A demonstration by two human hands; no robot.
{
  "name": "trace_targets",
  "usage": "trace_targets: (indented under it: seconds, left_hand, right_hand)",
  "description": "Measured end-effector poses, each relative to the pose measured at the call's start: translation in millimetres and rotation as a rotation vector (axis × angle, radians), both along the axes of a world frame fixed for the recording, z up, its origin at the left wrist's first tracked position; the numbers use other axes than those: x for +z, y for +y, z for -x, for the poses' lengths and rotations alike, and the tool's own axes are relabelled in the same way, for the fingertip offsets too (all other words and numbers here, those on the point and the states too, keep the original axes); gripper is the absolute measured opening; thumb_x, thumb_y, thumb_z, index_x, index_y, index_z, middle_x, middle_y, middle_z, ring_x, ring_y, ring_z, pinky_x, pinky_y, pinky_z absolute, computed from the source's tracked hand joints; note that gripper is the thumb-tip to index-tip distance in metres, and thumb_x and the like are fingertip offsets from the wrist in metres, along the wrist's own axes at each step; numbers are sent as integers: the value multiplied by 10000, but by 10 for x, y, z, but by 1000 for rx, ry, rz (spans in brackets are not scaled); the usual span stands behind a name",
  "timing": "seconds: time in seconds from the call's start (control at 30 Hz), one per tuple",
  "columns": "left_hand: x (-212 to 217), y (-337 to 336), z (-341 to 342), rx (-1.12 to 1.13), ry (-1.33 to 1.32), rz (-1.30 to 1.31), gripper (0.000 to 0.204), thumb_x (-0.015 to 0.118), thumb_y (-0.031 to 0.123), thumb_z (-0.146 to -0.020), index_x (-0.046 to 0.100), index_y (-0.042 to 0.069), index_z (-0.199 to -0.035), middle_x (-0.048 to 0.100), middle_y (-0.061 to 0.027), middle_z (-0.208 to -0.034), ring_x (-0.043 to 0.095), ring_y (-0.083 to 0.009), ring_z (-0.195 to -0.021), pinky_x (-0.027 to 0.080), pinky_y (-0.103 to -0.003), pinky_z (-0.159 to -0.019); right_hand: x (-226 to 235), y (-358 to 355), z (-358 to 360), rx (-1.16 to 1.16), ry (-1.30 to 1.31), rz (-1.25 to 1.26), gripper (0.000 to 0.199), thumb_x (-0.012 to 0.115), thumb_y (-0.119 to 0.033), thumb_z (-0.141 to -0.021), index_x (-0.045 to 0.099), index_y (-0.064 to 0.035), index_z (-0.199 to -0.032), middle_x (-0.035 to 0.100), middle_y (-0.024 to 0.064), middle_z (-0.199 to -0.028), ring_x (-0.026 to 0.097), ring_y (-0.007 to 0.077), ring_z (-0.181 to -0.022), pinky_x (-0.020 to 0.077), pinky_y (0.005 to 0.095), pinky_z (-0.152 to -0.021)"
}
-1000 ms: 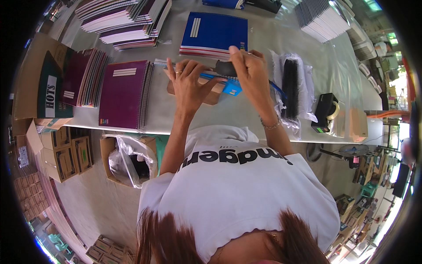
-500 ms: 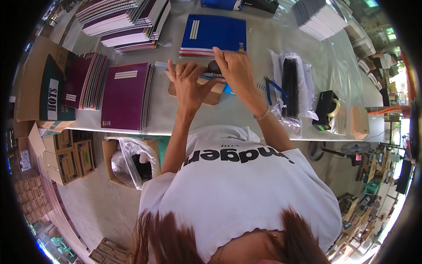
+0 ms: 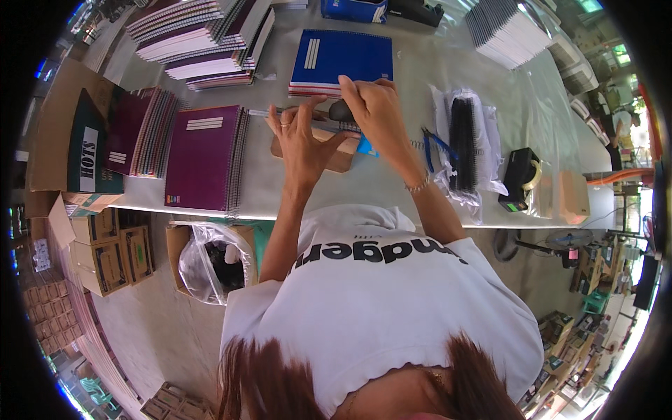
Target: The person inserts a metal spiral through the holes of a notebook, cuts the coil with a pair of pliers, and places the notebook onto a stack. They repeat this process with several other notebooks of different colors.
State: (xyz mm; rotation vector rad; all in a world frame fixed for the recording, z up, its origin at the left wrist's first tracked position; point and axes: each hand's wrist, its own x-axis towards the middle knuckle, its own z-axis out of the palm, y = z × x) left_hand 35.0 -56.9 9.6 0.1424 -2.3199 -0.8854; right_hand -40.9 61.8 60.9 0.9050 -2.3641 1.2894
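Observation:
A small wooden block lies on the table in front of me, with a thin metal strip or rod along its far side. My left hand is bent over the block, thumb and fingers around a spiral wire. A dark round knob shows between my hands. To its right, my right hand is closed, fingers curled down; what they grip is hidden. Just beyond lies a blue spiral notebook on a small pile. A blue piece peeks out beside the block.
Purple spiral notebooks and an open carton stand at left, with notebook stacks behind. Blue-handled pliers, bagged black coils and a tape dispenser lie at right. White coils or pages stand far right.
Both hands stay at the block, with only slight finger movement. The whole view has shifted a little downward in the picture.

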Motion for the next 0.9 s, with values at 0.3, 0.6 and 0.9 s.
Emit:
trace_targets:
  seconds: [0.3, 0.6, 0.9]
  left_hand:
    - [-104, -4, 20, 44, 29, 16, 785, 897, 290, -561, 554, 129, -1248, 648, -32, -899, 572, -237, -969, 153, -559, -1123]
    - [-209, -155, 38, 10, 148, 91, 724, 903, 375, -522, 618, 111, -1134, 598, -44, -1107, 548, -265, -1088, 146, -587, -1131]
    - [-146, -355, 183, -171, 174, 61, 483, 897, 360, -528, 683, 110, -882, 621, -44, -1072, 434, -340, -1236, 251, -565, -1066]
  right_hand:
    - [-90, -123, -65, 19, 154, -26, 443, 497, -248, -987, 605, 12, -645, 577, 129, -575, 538, 324, -579, 423, 424, -708]
    - [-91, 361, 295, 389, -520, -77, 402, 640, -381, -920, 676, 5, -1028, 634, 128, -968, 599, 194, -811, 446, 334, -845]
    - [-214, 563, 726, 857, -1108, -113, 738, 764, -453, -802, 496, -50, -1359, 543, 75, -1284, 476, 175, -1193, 379, 289, -1001]
